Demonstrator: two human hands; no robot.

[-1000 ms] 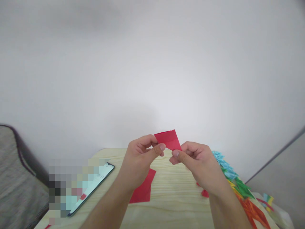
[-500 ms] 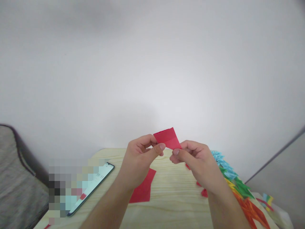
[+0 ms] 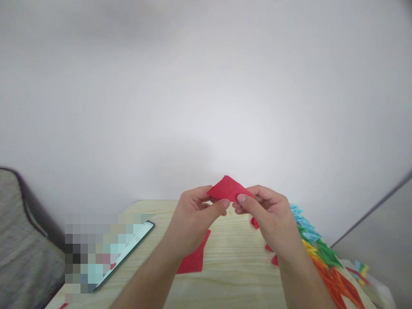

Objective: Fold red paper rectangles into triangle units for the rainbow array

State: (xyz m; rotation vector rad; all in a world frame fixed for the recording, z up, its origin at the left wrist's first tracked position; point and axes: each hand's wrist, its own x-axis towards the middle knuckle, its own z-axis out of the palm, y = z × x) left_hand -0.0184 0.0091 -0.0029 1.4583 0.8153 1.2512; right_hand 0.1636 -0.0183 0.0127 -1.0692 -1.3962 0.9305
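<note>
A small folded sheet of red paper [image 3: 227, 187] is held up above the far part of the table, in front of the wall. My left hand [image 3: 199, 214] pinches its lower left side between thumb and fingers. At its right corner, my right hand [image 3: 262, 206] also pinches it, thumb on the near face. The paper's top comes to a blunt point, and its ends are partly covered by my fingers. Flat red paper [image 3: 193, 259] lies on the table below, partly hidden by my left hand and forearm.
On the pale wooden table [image 3: 231, 266] lie small red folded pieces [image 3: 254, 222] near my right wrist. Folded paper in blue, green, yellow and orange [image 3: 322, 251] lines the right edge. A phone [image 3: 128, 253], partly pixelated, lies left. Grey fabric [image 3: 25, 244] is at far left.
The red paper has turned and changed outline, from a four-sided piece to a wider shape peaked at the top. Both hands have shifted slightly right, still pinching it.
</note>
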